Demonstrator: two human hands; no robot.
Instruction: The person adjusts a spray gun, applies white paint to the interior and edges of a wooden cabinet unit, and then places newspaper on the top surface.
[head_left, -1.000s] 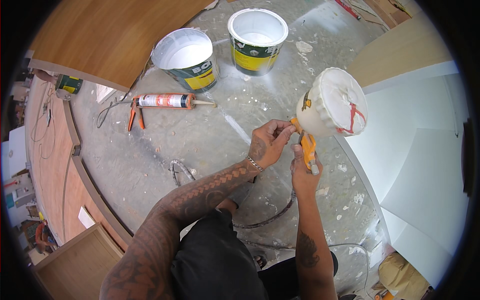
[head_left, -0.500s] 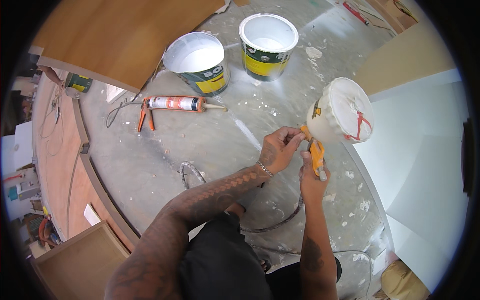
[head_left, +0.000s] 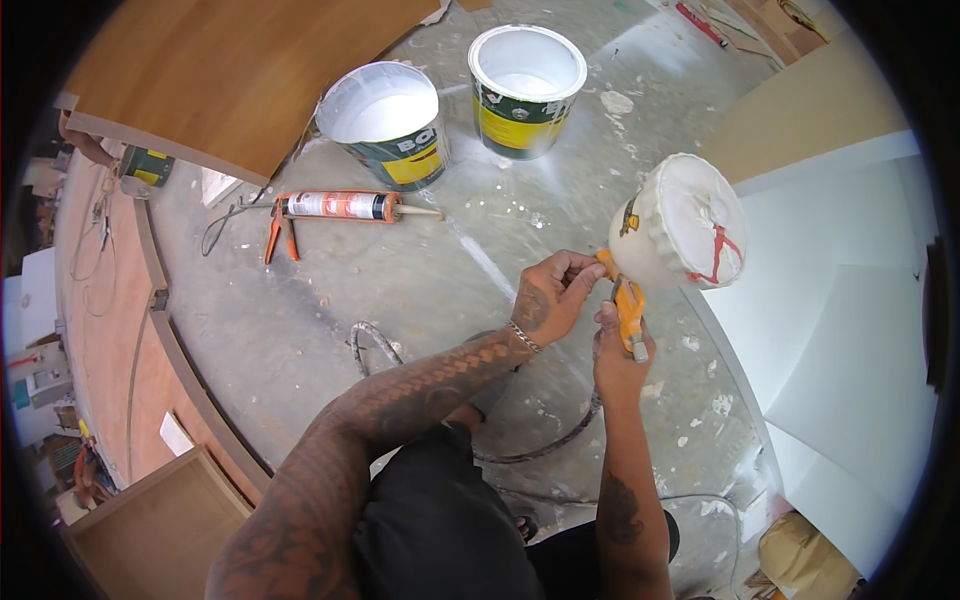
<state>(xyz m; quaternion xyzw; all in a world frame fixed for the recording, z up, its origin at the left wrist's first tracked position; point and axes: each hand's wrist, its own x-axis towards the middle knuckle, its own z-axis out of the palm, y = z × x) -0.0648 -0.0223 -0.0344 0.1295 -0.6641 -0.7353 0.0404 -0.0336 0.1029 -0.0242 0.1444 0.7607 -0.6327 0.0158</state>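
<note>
My right hand [head_left: 622,365] is closed around the handle of a yellow paint spray gun [head_left: 629,312]. A whitish, paint-coated cup [head_left: 648,235] sits tilted on the gun, its pale top marked with a red streak. With thumb and fingers, my left hand [head_left: 548,298] pinches the orange nozzle [head_left: 606,262] at the gun's front end. A dark, paint-spotted hose [head_left: 540,457] curves over the floor up to my right hand. The handle is mostly hidden by my palm and fingers.
Two paint buckets, one tilted [head_left: 405,160] and one upright [head_left: 520,130], stand ahead. An orange caulking gun [head_left: 335,206] lies to their left. White panels [head_left: 850,330] flank the right; wooden boards [head_left: 200,80] are at left. Another person's arm [head_left: 88,145] reaches toward a far bucket [head_left: 146,170].
The view has shifted slightly, so the buckets and caulking gun appear a little further left. Both hands keep the same grip on the spray gun.
</note>
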